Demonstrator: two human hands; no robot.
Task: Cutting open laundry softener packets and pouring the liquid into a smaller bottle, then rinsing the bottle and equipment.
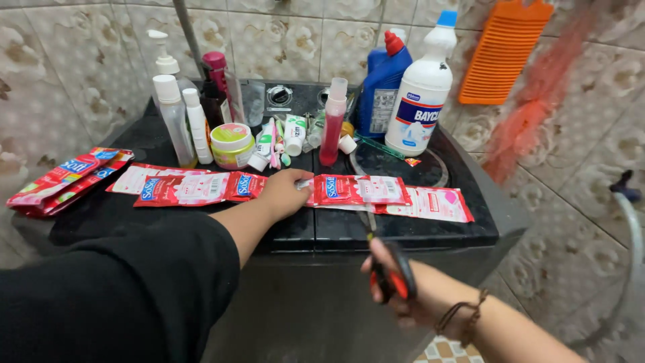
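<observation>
Right hand (pixel 403 296) nearest, fist closed on scissors (pixel 391 272), blades up. Beyond, left hand (pixel 285 191) presses flat, fingers down, on sachet strip (pixel 295 191) atop washer lid (pixel 403 228). Strip looks light, floppy, slick; best pinned beside the seam.

- My two hands: left (pixel 285 193), right (pixel 396 286)
- One pair of scissors (pixel 392 272)
- One white bottle (pixel 421 94)
- One blue bottle (pixel 381 86)
- One orange scrubbing board (pixel 504 54)

Red sachet strip (pixel 295 189) flat; scissors (pixel 386 265) upright.
</observation>
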